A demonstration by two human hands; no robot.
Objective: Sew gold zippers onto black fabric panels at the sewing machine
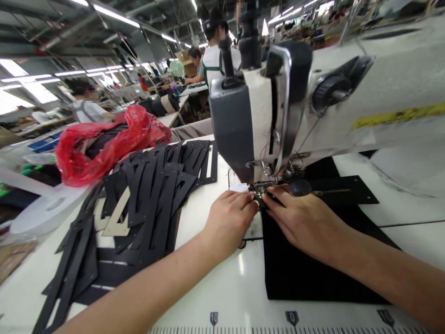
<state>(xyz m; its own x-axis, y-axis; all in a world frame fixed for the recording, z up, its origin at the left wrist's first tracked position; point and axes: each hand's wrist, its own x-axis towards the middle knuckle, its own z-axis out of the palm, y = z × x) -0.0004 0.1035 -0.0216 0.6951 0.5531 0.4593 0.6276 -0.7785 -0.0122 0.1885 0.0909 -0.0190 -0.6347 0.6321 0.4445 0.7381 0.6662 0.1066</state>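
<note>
A white and grey sewing machine stands over the work, its needle area low between my two hands. Under the presser foot lies the end of a black strip with a gold-coloured zipper line, on top of a large black fabric panel. My left hand is closed, its bent fingertips and thumb pinching at the strip's left end beside the foot. Flat on the strip and panel, my right hand has its fingers stretched towards the needle; the machine's knob partly covers them.
To the left lies a heap of black slotted pieces, a few with beige sides up. Behind it sits a red plastic bag. A ruler scale runs along the table's front edge. Other people work at tables farther back.
</note>
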